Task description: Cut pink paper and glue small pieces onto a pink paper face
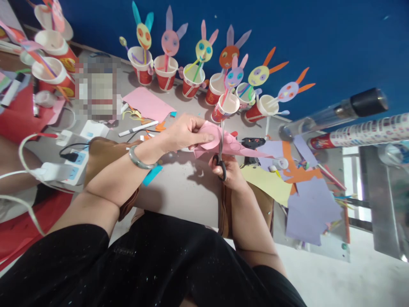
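Your left hand [188, 134] is closed in a pinch, thumb against fingers, on the pink paper [234, 147]. Your right hand [232, 172] is curled around the scissors [220, 149], with its digits at the black handle loops. The blades point away from you and lie across the pink paper, which is raised above the table [185, 192] between your 2 hands and marked with curved lines. The blades appear close together, but blur prevents a firm reading of their gap.

Your left wrist carries 1 bangle [138, 160]. A blue scrap [152, 175] lies just beside that forearm. Beyond your left hand lie a white marker [138, 128] and a pink sheet [148, 103]. A power strip [76, 164] with plugs inserted sits to your left.

Just past the pink paper, on your right side, rests a black tool [253, 143]. A yellow sheet [268, 183], an orange scrap [302, 172] and purple paper [313, 209] are spread farther right.

Along the blue wall [319, 38] stand 7 red-and-white cups [165, 76], with 7 long-eared paper faces [170, 42] rising above them.
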Action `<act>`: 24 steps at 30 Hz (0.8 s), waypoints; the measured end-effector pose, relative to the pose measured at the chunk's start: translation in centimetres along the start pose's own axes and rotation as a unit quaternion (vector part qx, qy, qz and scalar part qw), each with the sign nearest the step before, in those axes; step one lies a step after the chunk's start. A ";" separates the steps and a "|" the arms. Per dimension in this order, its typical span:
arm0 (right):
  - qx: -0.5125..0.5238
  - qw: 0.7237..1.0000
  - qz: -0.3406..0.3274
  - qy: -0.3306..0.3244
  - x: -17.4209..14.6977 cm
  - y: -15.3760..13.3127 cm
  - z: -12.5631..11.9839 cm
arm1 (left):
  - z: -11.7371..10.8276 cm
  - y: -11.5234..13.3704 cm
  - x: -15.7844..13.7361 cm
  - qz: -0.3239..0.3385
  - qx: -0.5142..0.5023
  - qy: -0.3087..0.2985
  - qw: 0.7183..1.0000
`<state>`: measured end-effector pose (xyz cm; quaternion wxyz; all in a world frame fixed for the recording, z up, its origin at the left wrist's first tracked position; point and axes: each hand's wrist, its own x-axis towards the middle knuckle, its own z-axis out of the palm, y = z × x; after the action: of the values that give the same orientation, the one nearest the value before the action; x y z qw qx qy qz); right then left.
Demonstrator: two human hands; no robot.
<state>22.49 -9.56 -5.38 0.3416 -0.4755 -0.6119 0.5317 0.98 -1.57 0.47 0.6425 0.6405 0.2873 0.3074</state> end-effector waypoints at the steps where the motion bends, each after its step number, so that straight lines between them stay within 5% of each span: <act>1: 0.003 1.000 -0.001 0.000 0.0 0.0 0.0 | 0.0 0.0 0.0 0.001 0.003 0.000 1.000; 24: 0.037 0.999 -0.018 -0.006 0.1 0.9 0.1 | 0.0 -0.2 0.1 0.008 0.010 -0.008 1.000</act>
<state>22.58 -9.50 -6.33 0.3647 -0.4482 -0.6020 0.5511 1.00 -1.52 0.28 0.6356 0.6520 0.2799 0.3044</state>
